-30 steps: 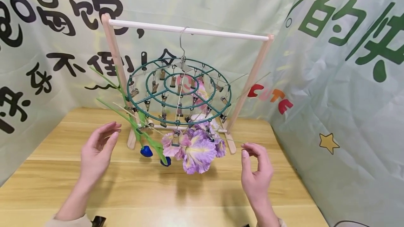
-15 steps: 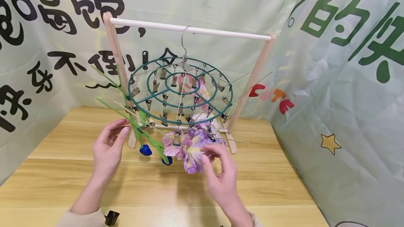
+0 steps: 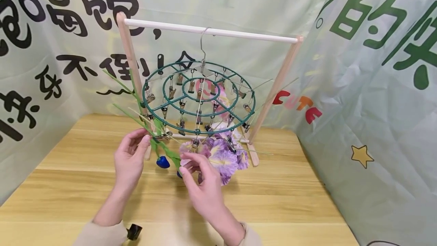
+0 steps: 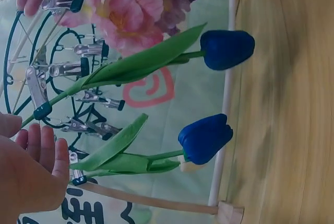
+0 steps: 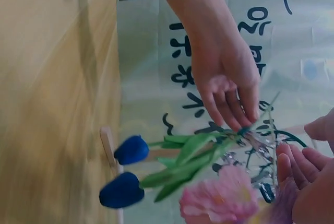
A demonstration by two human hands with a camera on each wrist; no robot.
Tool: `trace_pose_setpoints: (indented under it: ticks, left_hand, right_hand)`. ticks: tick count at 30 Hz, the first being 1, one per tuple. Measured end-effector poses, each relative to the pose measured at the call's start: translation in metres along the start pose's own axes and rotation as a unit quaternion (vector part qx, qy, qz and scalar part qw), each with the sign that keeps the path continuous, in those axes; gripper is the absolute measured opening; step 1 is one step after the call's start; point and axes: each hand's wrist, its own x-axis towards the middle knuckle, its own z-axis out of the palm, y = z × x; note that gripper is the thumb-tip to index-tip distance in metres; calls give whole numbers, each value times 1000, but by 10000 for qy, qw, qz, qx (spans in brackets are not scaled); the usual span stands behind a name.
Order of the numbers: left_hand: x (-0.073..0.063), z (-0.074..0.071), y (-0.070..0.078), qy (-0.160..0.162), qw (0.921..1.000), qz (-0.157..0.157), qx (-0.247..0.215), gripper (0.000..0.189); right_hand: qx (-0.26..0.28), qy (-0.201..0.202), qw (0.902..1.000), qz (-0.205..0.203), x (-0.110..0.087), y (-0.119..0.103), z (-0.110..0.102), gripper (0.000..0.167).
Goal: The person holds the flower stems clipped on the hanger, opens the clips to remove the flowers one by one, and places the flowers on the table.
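A green round clip hanger (image 3: pixel 198 115) hangs by its hook, with artificial flowers held in its clips. Two blue tulips hang head down at its left; the nearer tulip (image 4: pixel 228 50) has a broad green leaf (image 4: pixel 141 65), and the other tulip (image 4: pixel 206 139) hangs close by. My left hand (image 3: pixel 131 158) has its fingertips right at a tulip stem beside a metal clip (image 4: pixel 38 92), fingers relaxed. My right hand (image 3: pixel 204 183) is loosely curved before the purple iris-like flower (image 3: pixel 223 158), fingertips by a tulip leaf. It partly hides the pink flower (image 4: pixel 133 7).
A wooden stand with a white top rod (image 3: pixel 211 31) carries the hanger on the table (image 3: pixel 283 204). Loose stems stick out past the ring on both sides. Behind and beside hangs a printed cloth (image 3: pixel 368 117).
My right hand has swung left across the table, from beyond the stand's right foot to the tulips. My left hand has moved right, up to the tulip stem. The flowers still hang clipped.
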Motion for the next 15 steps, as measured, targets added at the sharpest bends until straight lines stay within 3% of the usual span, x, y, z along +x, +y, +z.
trace_pose_setpoints:
  ticks: [9,15]
  left_hand:
    - [4,8,-4,240,9996,40,-137,24]
    - [6,10,-5,310,9994,-16,-181,11]
  right_hand:
    - [-52,-159,9969,767,9,8,29,38]
    - [-191,-218,9925,1189,16,13,40,48]
